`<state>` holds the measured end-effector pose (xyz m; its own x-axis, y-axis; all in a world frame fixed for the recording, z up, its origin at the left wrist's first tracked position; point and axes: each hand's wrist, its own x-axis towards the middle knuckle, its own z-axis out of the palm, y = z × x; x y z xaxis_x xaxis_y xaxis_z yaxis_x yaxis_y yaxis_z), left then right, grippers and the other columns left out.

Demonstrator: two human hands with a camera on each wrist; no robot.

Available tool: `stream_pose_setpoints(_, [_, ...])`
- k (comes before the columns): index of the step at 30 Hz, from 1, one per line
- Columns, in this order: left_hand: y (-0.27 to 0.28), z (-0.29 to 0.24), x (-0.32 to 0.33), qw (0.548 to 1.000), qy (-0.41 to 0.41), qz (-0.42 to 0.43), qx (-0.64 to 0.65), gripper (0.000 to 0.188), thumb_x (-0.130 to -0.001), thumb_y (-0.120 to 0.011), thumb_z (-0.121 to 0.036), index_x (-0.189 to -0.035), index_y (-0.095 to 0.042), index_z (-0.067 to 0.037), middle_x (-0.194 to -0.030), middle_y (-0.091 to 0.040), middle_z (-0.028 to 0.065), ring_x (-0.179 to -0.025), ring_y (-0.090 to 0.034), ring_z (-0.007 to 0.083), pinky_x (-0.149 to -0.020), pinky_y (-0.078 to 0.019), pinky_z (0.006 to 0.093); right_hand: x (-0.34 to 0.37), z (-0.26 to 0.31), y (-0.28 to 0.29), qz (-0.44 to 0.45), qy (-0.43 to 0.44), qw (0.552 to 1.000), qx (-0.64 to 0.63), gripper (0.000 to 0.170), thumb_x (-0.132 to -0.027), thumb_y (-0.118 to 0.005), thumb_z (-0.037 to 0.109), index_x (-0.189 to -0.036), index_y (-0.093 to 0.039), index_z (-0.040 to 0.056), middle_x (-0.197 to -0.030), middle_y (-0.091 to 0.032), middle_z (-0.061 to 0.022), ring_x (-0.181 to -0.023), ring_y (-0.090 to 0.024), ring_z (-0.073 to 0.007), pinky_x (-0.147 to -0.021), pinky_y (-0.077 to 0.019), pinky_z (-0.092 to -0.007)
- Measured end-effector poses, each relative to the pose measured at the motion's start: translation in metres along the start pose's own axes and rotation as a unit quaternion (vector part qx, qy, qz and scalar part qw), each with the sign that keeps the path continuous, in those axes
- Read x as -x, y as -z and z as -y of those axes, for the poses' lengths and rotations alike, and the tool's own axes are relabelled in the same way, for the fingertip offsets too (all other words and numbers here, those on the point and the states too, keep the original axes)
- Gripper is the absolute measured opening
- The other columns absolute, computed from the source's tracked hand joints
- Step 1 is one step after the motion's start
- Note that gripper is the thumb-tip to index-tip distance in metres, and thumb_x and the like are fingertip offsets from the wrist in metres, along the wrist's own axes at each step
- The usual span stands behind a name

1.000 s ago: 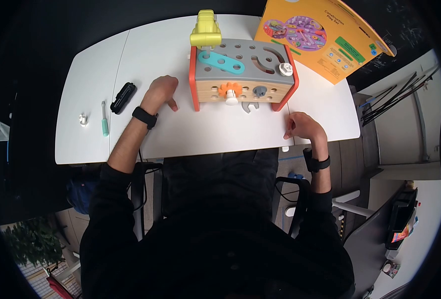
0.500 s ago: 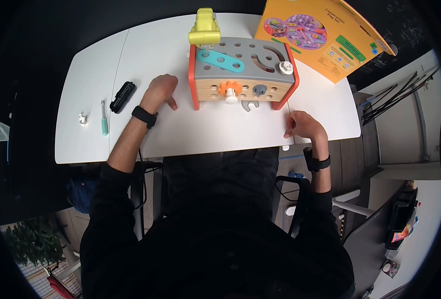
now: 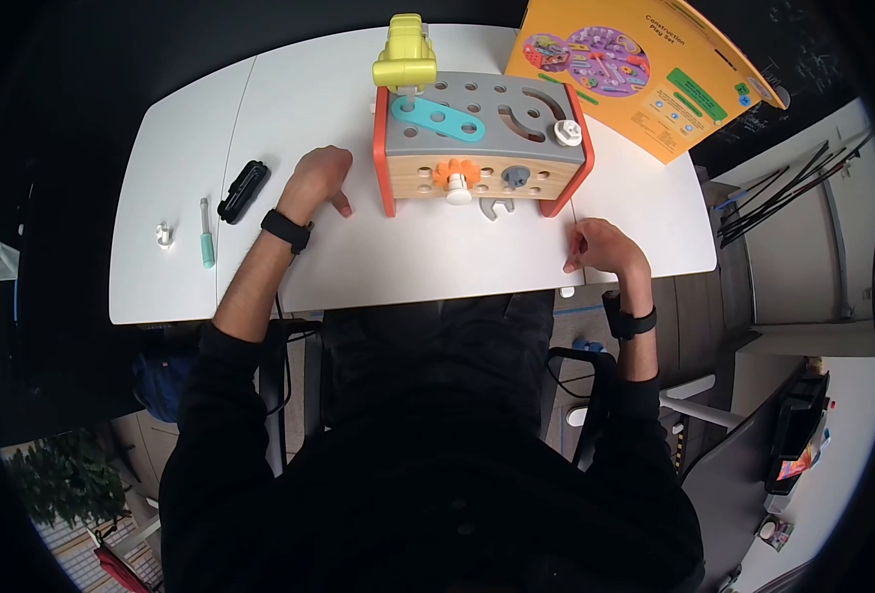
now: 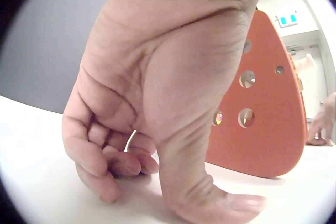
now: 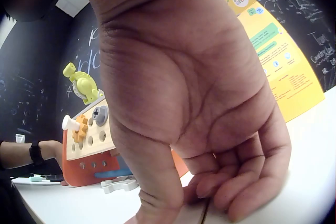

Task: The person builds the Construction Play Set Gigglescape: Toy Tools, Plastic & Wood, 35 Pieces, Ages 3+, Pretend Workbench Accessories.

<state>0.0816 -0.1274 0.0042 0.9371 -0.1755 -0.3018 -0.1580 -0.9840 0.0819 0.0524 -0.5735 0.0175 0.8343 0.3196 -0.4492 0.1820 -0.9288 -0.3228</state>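
My left hand (image 3: 321, 178) rests on the white table with loosely bent fingers and holds nothing, just left of a toy workbench (image 3: 516, 146). The right hand (image 3: 600, 247) lies near the table's front edge at the right, its fingers loosely curled around nothing. On the bench's grey top stand a yellow-green toy drill (image 3: 405, 59), a teal strip (image 3: 437, 120) with holes and a white knob-like piece (image 3: 568, 134). An orange gear (image 3: 444, 178) with a white bolt (image 3: 459, 194) and a grey bolt (image 3: 515, 179) sit on its wooden front. A grey toy wrench (image 3: 498, 209) lies under the front.
Left of the left hand lie a black case (image 3: 245, 193), a toy screwdriver (image 3: 208, 242) with a teal handle and a small white piece (image 3: 165, 235). An orange box (image 3: 595, 94) stands at the back right. The table's front edge (image 3: 427, 302) runs close before the person's lap.
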Motion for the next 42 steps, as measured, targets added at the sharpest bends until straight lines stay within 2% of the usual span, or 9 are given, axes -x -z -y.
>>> stream_pose_setpoints(14, [-0.002,0.003,-0.005,1.000,0.008,0.023,0.000,0.051,-0.051,-0.093,-0.019,-0.082,-0.060,0.005,-0.087,-0.066,0.0213,-0.088,-0.064,0.0409,-0.076,-0.0523,0.0425,0.000,0.000,0.000,-0.003,-0.003,1.000,-0.006,0.028,-0.060,-0.088,0.012,-0.075,-0.066,0.0027,-0.082,-0.068,-0.0131,-0.082,-0.066,-0.0281,-0.072,-0.0506,-0.0367])
stream_pose_setpoints(16, [-0.018,0.016,-0.015,1.000,0.003,-0.013,0.002,0.056,-0.041,-0.097,-0.025,-0.079,-0.062,-0.003,-0.081,-0.067,0.0130,-0.080,-0.065,0.0347,-0.069,-0.0507,0.0404,0.000,-0.001,0.000,-0.004,0.001,1.000,-0.006,0.029,-0.060,-0.088,0.012,-0.075,-0.066,0.0028,-0.082,-0.068,-0.0130,-0.082,-0.066,-0.0283,-0.072,-0.0505,-0.0367])
stream_pose_setpoints(21, [-0.019,0.019,-0.012,0.999,-0.005,-0.024,0.020,0.056,-0.040,-0.097,-0.024,-0.078,-0.061,-0.004,-0.080,-0.067,0.0131,-0.078,-0.064,0.0346,-0.067,-0.0496,0.0414,-0.004,-0.007,-0.004,0.002,-0.006,1.000,-0.007,0.034,-0.057,-0.091,0.015,-0.075,-0.064,0.0026,-0.081,-0.067,-0.0114,-0.081,-0.064,-0.0271,-0.072,-0.0497,-0.0362])
stream_pose_setpoints(41, [-0.015,0.015,-0.006,0.999,-0.005,-0.026,0.040,0.055,-0.039,-0.096,-0.022,-0.076,-0.058,-0.005,-0.078,-0.065,0.0126,-0.078,-0.063,0.0340,-0.066,-0.0487,0.0404,-0.007,-0.010,-0.006,0.004,-0.009,1.000,-0.007,0.034,-0.057,-0.091,0.016,-0.075,-0.064,0.0034,-0.079,-0.067,-0.0102,-0.079,-0.065,-0.0263,-0.070,-0.0497,-0.0359])
stream_pose_setpoints(42, [-0.013,0.012,-0.002,0.999,-0.003,-0.027,0.043,0.053,-0.043,-0.095,-0.020,-0.079,-0.060,-0.002,-0.082,-0.066,0.0154,-0.082,-0.064,0.0366,-0.069,-0.0500,0.0417,-0.007,-0.010,-0.005,0.003,-0.012,1.000,-0.006,0.034,-0.057,-0.091,0.016,-0.075,-0.064,0.0034,-0.079,-0.067,-0.0100,-0.079,-0.065,-0.0261,-0.070,-0.0498,-0.0358])
